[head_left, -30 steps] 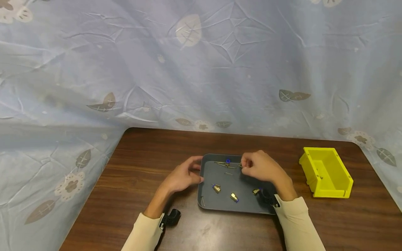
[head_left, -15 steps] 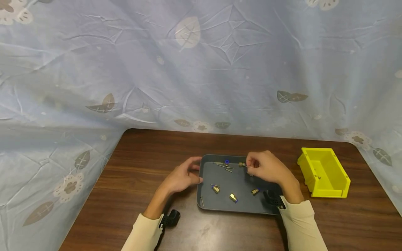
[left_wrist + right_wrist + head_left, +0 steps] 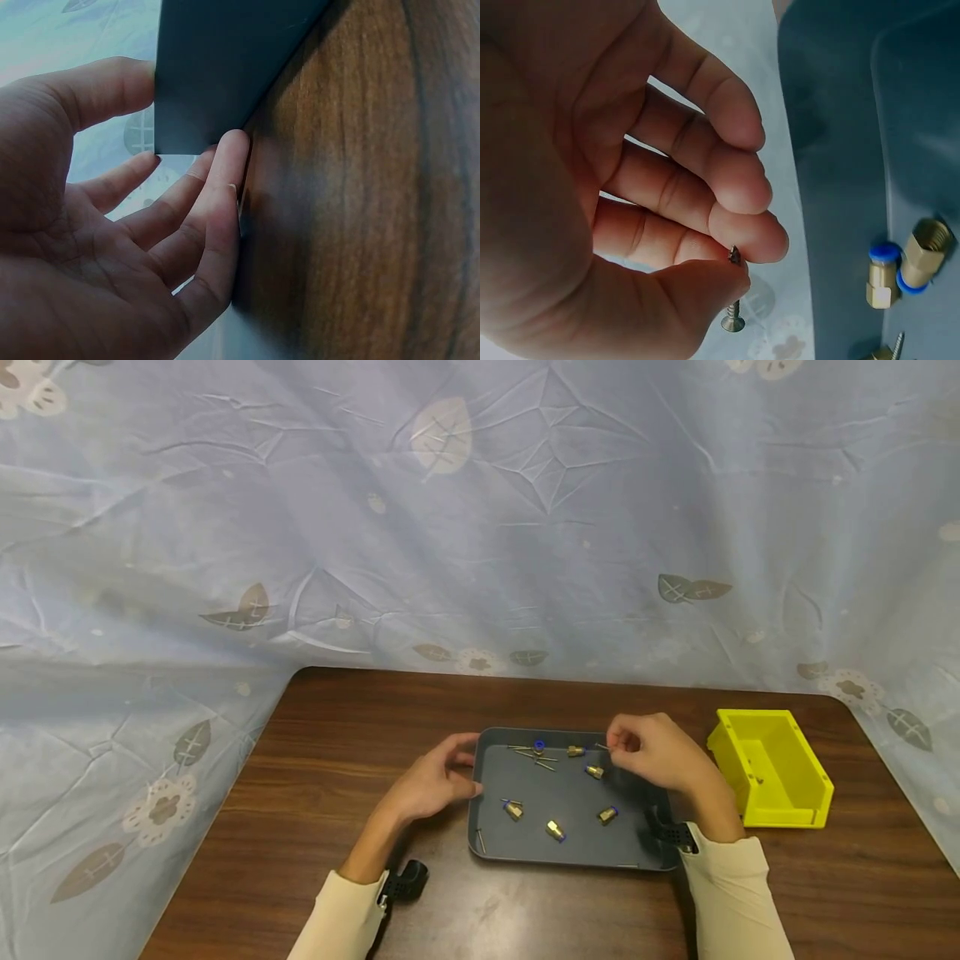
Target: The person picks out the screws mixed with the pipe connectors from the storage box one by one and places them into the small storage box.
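Note:
Between thumb and forefinger my right hand [image 3: 660, 752] pinches a small screw [image 3: 733, 321], its head pointing down in the right wrist view. That hand is over the far right part of a grey tray [image 3: 551, 793]. My left hand [image 3: 429, 785] rests its thumb and fingertips against the tray's left side [image 3: 217, 82], fingers spread and loosely bent. Several brass fittings with blue collars lie in the tray, among them one fitting [image 3: 555, 831] near the front and another fitting [image 3: 925, 251]. A few screws [image 3: 531, 753] lie together at the back left.
A yellow bin [image 3: 808, 818] stands right of the tray, with a small piece inside it. One screw [image 3: 482, 841] lies in the tray's front left corner. Behind the brown wooden table [image 3: 360, 718] hangs a patterned curtain [image 3: 480, 527].
My right hand has moved to the right across the tray, carrying the screw away from the fittings at the back. My left hand keeps its place at the tray's side.

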Demonstrator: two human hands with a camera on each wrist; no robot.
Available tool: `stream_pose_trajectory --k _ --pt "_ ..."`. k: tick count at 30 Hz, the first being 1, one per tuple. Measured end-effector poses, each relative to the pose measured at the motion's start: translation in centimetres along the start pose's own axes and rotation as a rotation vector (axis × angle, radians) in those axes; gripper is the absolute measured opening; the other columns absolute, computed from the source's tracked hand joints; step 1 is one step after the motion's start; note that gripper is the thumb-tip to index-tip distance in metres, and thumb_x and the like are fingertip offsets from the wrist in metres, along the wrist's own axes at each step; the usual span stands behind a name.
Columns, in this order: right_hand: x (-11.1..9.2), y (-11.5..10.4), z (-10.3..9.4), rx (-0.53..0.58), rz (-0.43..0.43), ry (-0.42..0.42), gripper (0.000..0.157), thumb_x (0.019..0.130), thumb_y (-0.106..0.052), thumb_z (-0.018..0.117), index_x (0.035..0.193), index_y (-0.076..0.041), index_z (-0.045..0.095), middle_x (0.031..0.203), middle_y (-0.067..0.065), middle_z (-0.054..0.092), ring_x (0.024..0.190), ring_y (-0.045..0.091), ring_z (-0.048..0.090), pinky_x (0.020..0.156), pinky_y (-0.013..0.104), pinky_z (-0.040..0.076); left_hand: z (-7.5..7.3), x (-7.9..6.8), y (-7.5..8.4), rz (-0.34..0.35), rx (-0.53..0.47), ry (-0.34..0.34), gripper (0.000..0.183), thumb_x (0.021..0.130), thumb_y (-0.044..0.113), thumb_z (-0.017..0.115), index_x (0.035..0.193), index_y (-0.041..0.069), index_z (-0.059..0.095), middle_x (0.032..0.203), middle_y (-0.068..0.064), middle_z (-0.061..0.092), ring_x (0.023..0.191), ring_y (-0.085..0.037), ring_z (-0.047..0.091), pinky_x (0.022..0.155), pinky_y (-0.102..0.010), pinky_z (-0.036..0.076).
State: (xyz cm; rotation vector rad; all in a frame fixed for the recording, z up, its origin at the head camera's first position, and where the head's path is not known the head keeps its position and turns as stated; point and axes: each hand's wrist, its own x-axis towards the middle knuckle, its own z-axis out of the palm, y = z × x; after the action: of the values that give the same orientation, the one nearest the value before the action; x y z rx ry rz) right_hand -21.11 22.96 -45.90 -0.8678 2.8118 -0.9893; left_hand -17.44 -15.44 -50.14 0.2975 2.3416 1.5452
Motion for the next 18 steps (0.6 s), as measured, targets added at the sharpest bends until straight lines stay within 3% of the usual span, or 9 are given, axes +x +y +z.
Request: stream_pose_trajectory --k 18 --pt "-1.3 1.3 -1.2 -0.028 0.061 0.053 0.016 0.093 -0.003 0.079 0.093 -0.016 0.071 0.082 -0.008 0.066 0.078 0.013 0.061 0.071 0.032 0.052 0.0 0.0 0.3 -0.031 -0.007 0.016 0.08 0.095 0.005 0.084 0.165 0.01 0.046 0.139 -0.019 0.07 0.104 -0.025 0.078 0.096 -0.047 0.059"
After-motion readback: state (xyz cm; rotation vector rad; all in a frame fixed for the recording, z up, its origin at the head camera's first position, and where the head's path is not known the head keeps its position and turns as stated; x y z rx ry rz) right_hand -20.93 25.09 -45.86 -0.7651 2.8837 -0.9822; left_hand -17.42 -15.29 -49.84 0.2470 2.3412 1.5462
